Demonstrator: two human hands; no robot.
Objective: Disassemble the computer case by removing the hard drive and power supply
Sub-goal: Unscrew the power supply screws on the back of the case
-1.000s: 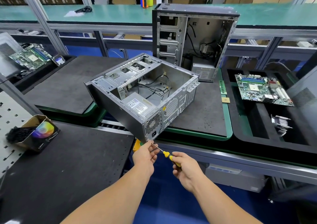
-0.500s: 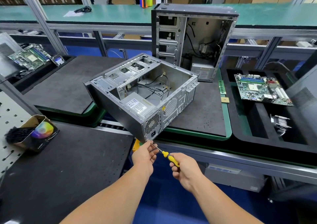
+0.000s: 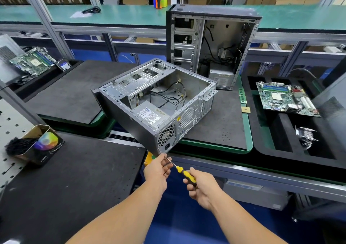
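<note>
Right hand (image 3: pixel 203 189) gripping screwdriver (image 3: pixel 184 174), tip seemingly at case (image 3: pixel 131 116) corner

Both bare forearms reach forward from the bottom edge, converging toward the middle. The left hand (image 3: pixel 158 170) is raised with its back to the camera, fingers curled, fingertips pinching a thin shaft. The right hand (image 3: pixel 203 188) sits slightly lower, fingers wrapped round a handle.
</note>
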